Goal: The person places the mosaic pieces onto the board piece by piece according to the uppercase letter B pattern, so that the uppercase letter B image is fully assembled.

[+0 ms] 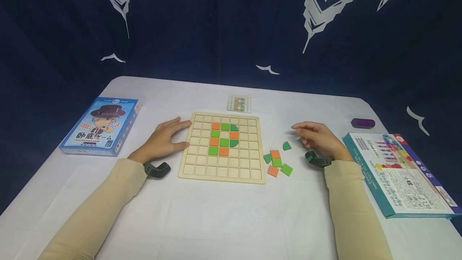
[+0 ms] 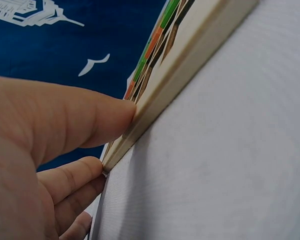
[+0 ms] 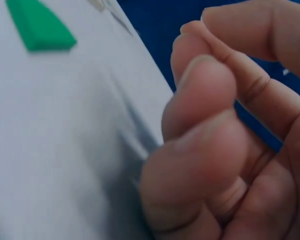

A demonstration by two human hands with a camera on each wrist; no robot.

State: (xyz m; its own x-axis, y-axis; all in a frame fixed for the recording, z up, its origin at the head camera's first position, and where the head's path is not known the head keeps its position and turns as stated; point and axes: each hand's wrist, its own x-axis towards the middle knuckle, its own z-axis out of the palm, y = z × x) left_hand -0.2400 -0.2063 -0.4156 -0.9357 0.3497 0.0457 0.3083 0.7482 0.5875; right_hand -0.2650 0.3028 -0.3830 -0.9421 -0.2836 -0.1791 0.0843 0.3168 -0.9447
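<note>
Left hand (image 1: pixel 162 141): fingers relaxed, touches the left edge of a wooden board (image 1: pixel 245 163) bearing coloured tiles (image 1: pixel 223 143) on a white cloth (image 1: pixel 223 220). Right hand (image 1: pixel 319 137): loosely curled, holds nothing, near loose tiles (image 1: pixel 276 162). Small card (image 1: pixel 239 103): lies just beyond the board.

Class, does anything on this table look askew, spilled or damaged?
Nothing looks spilled or damaged. Only the loose tiles right of the wooden board look untidy: they lie at mixed angles, unlike the placed tiles.
</note>
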